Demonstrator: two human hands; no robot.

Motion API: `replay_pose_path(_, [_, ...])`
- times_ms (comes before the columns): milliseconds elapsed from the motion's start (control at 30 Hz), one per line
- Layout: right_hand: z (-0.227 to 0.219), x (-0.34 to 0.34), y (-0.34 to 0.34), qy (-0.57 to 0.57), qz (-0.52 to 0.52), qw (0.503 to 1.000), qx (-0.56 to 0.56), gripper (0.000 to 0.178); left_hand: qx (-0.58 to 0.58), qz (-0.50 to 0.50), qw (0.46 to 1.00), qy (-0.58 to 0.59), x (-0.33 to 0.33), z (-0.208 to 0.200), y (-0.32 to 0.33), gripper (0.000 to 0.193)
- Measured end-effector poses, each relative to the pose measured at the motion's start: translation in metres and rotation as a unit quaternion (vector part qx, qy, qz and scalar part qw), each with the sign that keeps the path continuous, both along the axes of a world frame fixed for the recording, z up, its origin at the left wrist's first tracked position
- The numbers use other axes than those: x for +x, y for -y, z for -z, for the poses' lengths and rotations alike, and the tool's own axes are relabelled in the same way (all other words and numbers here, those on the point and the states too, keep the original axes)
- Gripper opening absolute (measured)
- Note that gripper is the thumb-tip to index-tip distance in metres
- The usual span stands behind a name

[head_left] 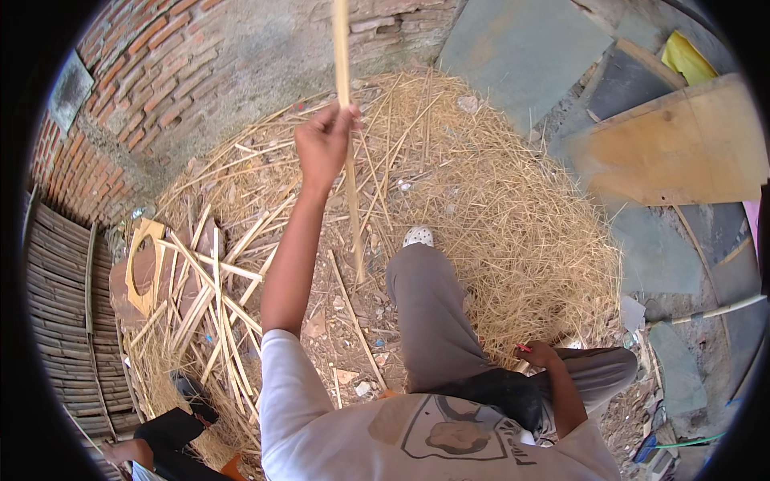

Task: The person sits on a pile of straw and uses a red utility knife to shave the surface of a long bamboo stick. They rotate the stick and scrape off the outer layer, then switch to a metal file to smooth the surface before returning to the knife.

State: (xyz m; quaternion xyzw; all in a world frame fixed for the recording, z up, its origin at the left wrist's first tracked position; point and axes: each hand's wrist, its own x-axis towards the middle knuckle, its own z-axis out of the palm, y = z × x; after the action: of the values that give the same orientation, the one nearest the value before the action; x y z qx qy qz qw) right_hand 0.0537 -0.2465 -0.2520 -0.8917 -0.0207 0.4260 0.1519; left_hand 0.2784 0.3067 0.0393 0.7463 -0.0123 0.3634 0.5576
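Observation:
With my left arm stretched forward, my left hand (325, 144) pinches a long, thin, pale bamboo strip (342, 60) between thumb and fingers. The strip stands nearly upright in the view, its upper end running out of the top edge and its lower part hanging below the hand toward the ground. My right hand (541, 354) rests low beside my bent right leg, fingers curled round something with a small red part (524, 348) sticking out. The rest of what it holds is hidden.
Split bamboo strips (220, 297) lie heaped at left, beside a yellow cut-out board (144, 268). Thin straw-like shavings (537, 248) cover the ground ahead and right. A brick wall (160, 88) stands behind; stone slabs (521, 56) and a brown board (674, 148) lean right. Another person's dark-clothed leg (172, 433) shows lower left.

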Motion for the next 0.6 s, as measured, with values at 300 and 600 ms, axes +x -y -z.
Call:
replay_pose_path(300, [-0.13,0.004,-0.072,0.367,0.241,0.866,0.241,0.038,-0.273,0.11,0.949,0.112,0.01,-0.137,0.102,0.031])
replay_pose_path(600, [-0.237,0.04,-0.072,0.536,0.245,0.778,0.221,0.037,-0.36,0.244,0.9,-0.009,-0.022,-0.136,0.236,0.027])
